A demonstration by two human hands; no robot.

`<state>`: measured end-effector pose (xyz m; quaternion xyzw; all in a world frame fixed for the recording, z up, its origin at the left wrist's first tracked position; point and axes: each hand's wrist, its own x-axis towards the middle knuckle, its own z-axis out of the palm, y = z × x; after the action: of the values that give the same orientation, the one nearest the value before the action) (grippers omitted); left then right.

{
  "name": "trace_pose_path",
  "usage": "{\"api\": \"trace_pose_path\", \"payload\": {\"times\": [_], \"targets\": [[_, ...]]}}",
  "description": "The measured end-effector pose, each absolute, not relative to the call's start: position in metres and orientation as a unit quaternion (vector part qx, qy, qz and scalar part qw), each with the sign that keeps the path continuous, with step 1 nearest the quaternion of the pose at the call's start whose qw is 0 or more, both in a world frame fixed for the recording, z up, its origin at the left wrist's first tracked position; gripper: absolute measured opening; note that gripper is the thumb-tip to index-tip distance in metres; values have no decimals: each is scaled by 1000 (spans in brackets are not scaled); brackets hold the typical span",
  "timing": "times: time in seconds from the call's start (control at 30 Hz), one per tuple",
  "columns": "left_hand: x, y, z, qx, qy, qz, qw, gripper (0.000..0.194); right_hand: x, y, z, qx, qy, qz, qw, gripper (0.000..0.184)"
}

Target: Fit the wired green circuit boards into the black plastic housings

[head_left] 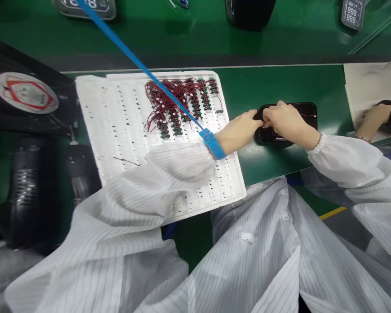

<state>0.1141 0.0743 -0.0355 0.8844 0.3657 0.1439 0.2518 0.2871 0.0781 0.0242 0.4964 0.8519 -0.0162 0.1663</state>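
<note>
- Reads "888" above another "888", in pale segment digits on a dark face, on the small display unit [352, 14] at the upper right.
- Shows an "8" in similar pale digits on the other display unit [104, 9] at the upper left, just right of the blue strap [130, 53] crossing in front; cut off by the view's top edge, so not readable in full.
- Bears a red angular emblem on the round white sticker [26, 93] on the black casing [6, 56] at left; too blurred to read.
</note>
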Motion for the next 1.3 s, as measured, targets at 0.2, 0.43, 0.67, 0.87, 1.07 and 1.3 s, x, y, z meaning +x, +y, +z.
{"api": "trace_pose_path", "payload": {"times": [0.2,0.43,0.67,0.87,1.07,1.3], "targets": [[118,69,-26,884,392,103,233,45,308,65,23,470,879,-22,78,36],[122,66,-16,876,427,72,214,41,333,16,53,578,810,-34,-94,38],[131,70,-21,857,444,148,216,22,368,-24,26,685,679,1,-264,28],[144,69,-24,845,466,144,219,24,372,-21,-4,703,636,-75,-308,32],[145,65,-19,859,482,69,160,26,370,-13,-10,690,644,-115,-311,31],[140,70,-21,863,469,75,174,31,369,-12,-12,681,623,-156,-351,29]]}}
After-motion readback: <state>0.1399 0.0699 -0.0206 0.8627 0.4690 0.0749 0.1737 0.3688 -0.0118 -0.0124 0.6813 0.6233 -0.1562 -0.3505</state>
